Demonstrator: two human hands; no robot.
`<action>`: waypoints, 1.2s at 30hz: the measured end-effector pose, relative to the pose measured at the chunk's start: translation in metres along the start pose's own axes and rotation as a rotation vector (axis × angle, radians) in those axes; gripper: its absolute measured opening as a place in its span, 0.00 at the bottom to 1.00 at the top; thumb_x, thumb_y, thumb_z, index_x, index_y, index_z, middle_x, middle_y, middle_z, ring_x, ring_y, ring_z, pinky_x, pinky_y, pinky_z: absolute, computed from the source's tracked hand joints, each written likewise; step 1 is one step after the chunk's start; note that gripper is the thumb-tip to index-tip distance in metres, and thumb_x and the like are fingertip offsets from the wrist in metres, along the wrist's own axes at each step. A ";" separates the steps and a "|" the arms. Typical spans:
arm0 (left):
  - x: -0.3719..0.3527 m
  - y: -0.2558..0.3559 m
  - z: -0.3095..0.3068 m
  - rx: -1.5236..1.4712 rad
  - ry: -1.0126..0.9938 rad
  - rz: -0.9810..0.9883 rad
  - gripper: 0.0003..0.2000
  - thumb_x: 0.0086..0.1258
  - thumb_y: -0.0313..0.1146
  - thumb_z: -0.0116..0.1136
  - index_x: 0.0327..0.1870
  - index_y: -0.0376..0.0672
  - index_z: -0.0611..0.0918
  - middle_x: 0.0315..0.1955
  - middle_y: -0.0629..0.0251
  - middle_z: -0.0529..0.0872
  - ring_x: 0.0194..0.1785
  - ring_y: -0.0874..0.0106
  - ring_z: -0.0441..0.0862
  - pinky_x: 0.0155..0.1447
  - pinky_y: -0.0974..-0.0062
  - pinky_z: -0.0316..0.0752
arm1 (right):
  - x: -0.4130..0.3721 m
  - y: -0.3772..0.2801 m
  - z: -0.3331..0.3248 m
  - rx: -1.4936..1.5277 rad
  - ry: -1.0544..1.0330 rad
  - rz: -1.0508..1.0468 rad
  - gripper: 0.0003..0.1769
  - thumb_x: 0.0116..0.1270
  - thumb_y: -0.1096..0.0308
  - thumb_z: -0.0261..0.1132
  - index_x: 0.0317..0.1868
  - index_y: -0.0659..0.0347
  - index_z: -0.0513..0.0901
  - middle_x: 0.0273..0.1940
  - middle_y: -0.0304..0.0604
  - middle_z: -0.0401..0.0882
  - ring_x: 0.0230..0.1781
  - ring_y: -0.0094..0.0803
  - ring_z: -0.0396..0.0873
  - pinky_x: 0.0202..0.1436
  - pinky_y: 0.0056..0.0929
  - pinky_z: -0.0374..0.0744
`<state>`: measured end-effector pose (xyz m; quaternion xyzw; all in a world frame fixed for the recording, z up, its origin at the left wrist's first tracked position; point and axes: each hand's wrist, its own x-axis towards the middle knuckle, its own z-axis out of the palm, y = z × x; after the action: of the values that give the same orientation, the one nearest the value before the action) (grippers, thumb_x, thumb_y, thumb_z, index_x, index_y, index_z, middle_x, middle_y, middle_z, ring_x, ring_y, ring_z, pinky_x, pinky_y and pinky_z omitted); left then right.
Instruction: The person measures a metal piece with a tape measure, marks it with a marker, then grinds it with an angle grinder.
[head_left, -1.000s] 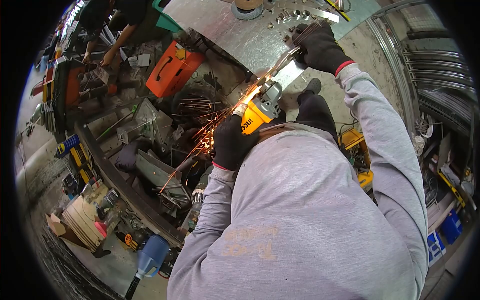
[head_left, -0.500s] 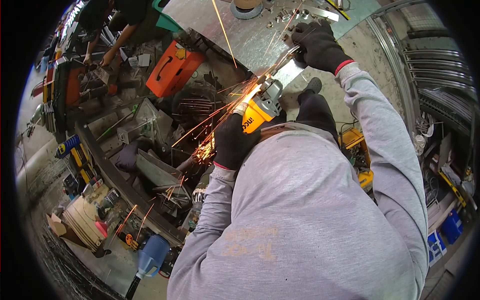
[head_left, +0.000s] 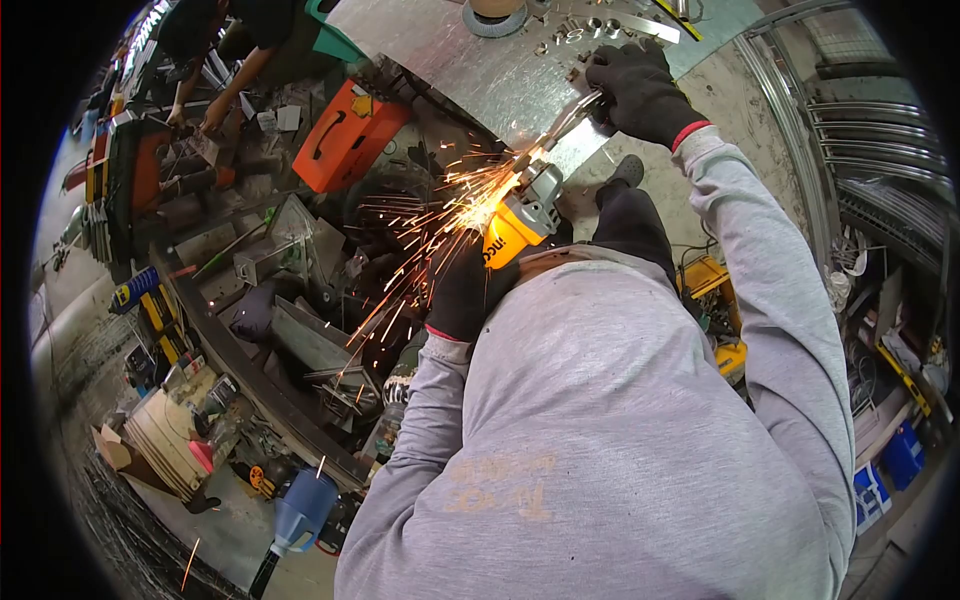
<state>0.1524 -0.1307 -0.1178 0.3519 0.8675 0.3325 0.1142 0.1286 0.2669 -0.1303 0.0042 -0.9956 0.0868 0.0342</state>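
Observation:
My left hand [head_left: 460,290], in a black glove with a red cuff, is wrapped round the body of a yellow angle grinder [head_left: 515,232] held close to my waist. Sparks [head_left: 470,205] spray left and down from the grinder's head, over that glove. My right hand [head_left: 642,95], gloved alike, is closed on the handles of metal pliers [head_left: 572,118] above the table corner. Their far end reaches the grinding spot; glare and sparks hide what the jaws grip. Several small metal rings [head_left: 593,25] lie on the metal table [head_left: 450,60] beyond my right hand.
An orange toolbox [head_left: 350,135] stands left of the table. A bench frame [head_left: 250,370] with metal scraps is on my left; a blue jug [head_left: 305,510] sits lower down. Curved metal tubes [head_left: 870,140] are at right. Another person's hands [head_left: 215,115] work at upper left.
The spark spray has grown wider and brighter near the grinder head. The pliers have shifted slightly in angle, while both hands stay almost in place.

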 end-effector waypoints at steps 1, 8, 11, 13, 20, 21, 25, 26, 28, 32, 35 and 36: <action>-0.003 -0.003 0.001 0.000 0.000 0.000 0.33 0.58 0.42 0.83 0.65 0.39 0.85 0.44 0.52 0.90 0.46 0.52 0.91 0.50 0.57 0.86 | 0.000 0.001 0.001 0.000 0.000 0.000 0.18 0.59 0.61 0.77 0.51 0.47 0.90 0.56 0.38 0.87 0.63 0.46 0.82 0.71 0.51 0.71; 0.012 0.019 -0.008 0.057 -0.016 -0.106 0.36 0.57 0.39 0.83 0.68 0.37 0.84 0.46 0.51 0.92 0.47 0.52 0.92 0.52 0.58 0.87 | 0.000 0.000 0.002 0.003 -0.048 0.028 0.20 0.59 0.61 0.77 0.53 0.46 0.90 0.57 0.38 0.87 0.60 0.46 0.83 0.71 0.52 0.72; 0.017 0.021 -0.008 0.085 -0.021 -0.094 0.37 0.56 0.39 0.82 0.69 0.37 0.83 0.45 0.50 0.92 0.47 0.52 0.92 0.53 0.58 0.87 | -0.001 -0.002 0.002 -0.015 -0.036 0.019 0.20 0.59 0.61 0.76 0.54 0.46 0.90 0.58 0.39 0.87 0.59 0.46 0.84 0.70 0.53 0.72; 0.018 0.024 -0.009 0.092 -0.023 -0.101 0.37 0.56 0.39 0.82 0.70 0.37 0.83 0.44 0.50 0.92 0.47 0.51 0.93 0.53 0.58 0.87 | -0.001 -0.003 0.003 -0.044 0.028 -0.011 0.20 0.59 0.61 0.76 0.54 0.46 0.90 0.57 0.39 0.87 0.59 0.46 0.85 0.69 0.53 0.72; 0.017 0.022 -0.009 0.160 -0.055 -0.111 0.34 0.60 0.45 0.82 0.66 0.40 0.85 0.42 0.51 0.92 0.42 0.51 0.92 0.44 0.55 0.85 | -0.001 -0.006 -0.002 -0.019 -0.044 0.017 0.21 0.60 0.61 0.75 0.56 0.46 0.90 0.58 0.38 0.88 0.62 0.44 0.83 0.75 0.53 0.69; 0.017 0.021 -0.009 0.167 -0.073 -0.126 0.33 0.60 0.45 0.82 0.65 0.40 0.85 0.40 0.51 0.91 0.41 0.51 0.91 0.43 0.54 0.84 | 0.000 -0.008 -0.005 -0.023 -0.106 0.046 0.21 0.61 0.61 0.75 0.56 0.46 0.90 0.59 0.38 0.88 0.63 0.44 0.83 0.77 0.53 0.68; 0.017 0.020 -0.007 0.173 -0.031 -0.076 0.33 0.59 0.46 0.83 0.63 0.40 0.85 0.40 0.52 0.91 0.40 0.51 0.90 0.43 0.54 0.83 | -0.002 -0.003 0.002 -0.022 -0.022 0.009 0.20 0.61 0.60 0.75 0.56 0.46 0.90 0.60 0.37 0.88 0.63 0.44 0.83 0.76 0.54 0.68; 0.016 0.021 -0.007 0.158 -0.057 -0.114 0.33 0.60 0.46 0.83 0.63 0.39 0.85 0.40 0.52 0.91 0.41 0.51 0.90 0.43 0.54 0.83 | -0.002 -0.003 0.001 -0.027 -0.037 0.019 0.20 0.61 0.60 0.75 0.55 0.46 0.90 0.60 0.38 0.88 0.63 0.45 0.83 0.76 0.54 0.68; 0.010 0.018 -0.006 0.144 -0.082 -0.153 0.33 0.60 0.46 0.84 0.63 0.39 0.85 0.41 0.52 0.91 0.41 0.51 0.90 0.44 0.54 0.83 | -0.001 -0.003 0.000 -0.032 -0.052 0.030 0.20 0.61 0.60 0.75 0.55 0.46 0.90 0.61 0.38 0.88 0.63 0.45 0.83 0.76 0.54 0.68; -0.002 0.008 -0.004 0.092 0.110 0.090 0.32 0.62 0.45 0.84 0.63 0.37 0.85 0.42 0.51 0.90 0.44 0.51 0.91 0.46 0.56 0.84 | -0.001 -0.001 0.001 -0.023 -0.064 0.032 0.19 0.61 0.60 0.76 0.53 0.47 0.90 0.60 0.40 0.88 0.62 0.46 0.83 0.75 0.54 0.69; 0.010 0.018 -0.008 -0.011 -0.012 -0.028 0.26 0.66 0.43 0.81 0.59 0.37 0.85 0.44 0.50 0.89 0.45 0.51 0.89 0.47 0.54 0.84 | -0.001 -0.001 0.001 -0.014 -0.026 0.004 0.19 0.60 0.61 0.77 0.53 0.48 0.89 0.60 0.40 0.88 0.62 0.46 0.83 0.73 0.54 0.70; 0.011 0.017 -0.007 0.081 -0.045 -0.067 0.29 0.63 0.42 0.83 0.61 0.36 0.85 0.43 0.50 0.90 0.42 0.52 0.91 0.46 0.56 0.85 | -0.001 0.000 0.001 -0.012 -0.010 -0.011 0.20 0.59 0.62 0.77 0.53 0.48 0.89 0.60 0.40 0.88 0.62 0.47 0.83 0.73 0.54 0.70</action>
<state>0.1503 -0.1174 -0.1004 0.3345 0.8887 0.2851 0.1306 0.1295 0.2667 -0.1317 0.0100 -0.9963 0.0805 0.0298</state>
